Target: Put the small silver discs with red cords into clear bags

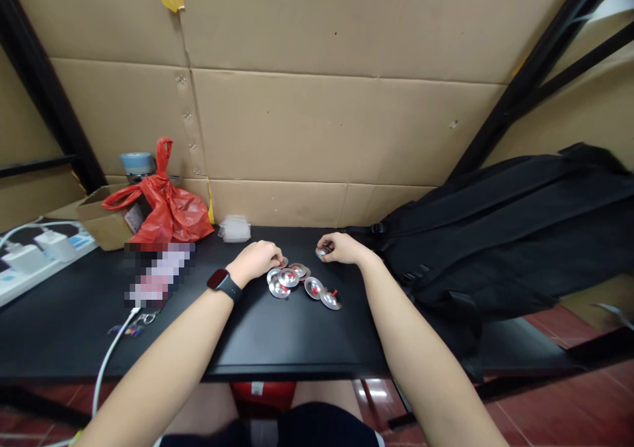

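Several small silver finger cymbals with red straps lie in a loose, overlapping group on the black table. At the left of this group, my left hand, wearing a dark watch on its wrist, has its fingers closed on the edge of one cymbal. Farther right, my right hand pinches another cymbal, whose far side is partly behind the fingers. Two cymbals, one of them at the right end, lie side by side nearer the front edge.
On the left are a red plastic bag, a cardboard box, a white power strip and a pixelated flat object with a white cable. A clear plastic packet lies by the cardboard wall. A black backpack fills the right.
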`<action>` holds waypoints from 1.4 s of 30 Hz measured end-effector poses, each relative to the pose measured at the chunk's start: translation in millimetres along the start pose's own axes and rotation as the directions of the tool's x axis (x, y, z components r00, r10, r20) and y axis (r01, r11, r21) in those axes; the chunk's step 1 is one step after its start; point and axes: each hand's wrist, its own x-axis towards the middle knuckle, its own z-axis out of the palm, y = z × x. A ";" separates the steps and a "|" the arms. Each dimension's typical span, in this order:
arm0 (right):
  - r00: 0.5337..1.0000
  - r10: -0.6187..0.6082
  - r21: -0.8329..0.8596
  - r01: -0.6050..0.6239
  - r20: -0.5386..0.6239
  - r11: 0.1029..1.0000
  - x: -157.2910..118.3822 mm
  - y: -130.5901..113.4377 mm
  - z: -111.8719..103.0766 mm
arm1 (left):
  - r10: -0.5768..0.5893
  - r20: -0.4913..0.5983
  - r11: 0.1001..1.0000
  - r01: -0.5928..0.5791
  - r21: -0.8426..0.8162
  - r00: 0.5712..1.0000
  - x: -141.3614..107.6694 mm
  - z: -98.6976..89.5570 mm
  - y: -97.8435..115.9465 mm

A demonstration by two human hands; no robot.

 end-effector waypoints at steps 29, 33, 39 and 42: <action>0.887 -0.125 0.665 0.421 -0.445 0.617 8.0 -103.4 32.0 | -0.221 -0.371 0.975 0.216 -0.056 0.902 -4.6 -30.1 -29.3; 0.924 -0.023 0.676 0.295 -0.381 0.676 3.6 -63.7 7.4 | -0.236 -0.250 0.972 0.225 -0.072 0.939 -22.0 -41.1 -53.3; 0.996 0.090 0.529 -0.062 -0.027 0.846 1.1 9.6 0.6 | -0.295 -0.097 0.955 0.288 -0.074 0.951 -30.8 -41.5 -63.7; 0.998 0.058 0.442 -0.055 0.008 0.895 3.9 23.4 5.1 | -0.354 -0.090 0.934 0.347 -0.085 0.931 -27.7 -36.7 -61.7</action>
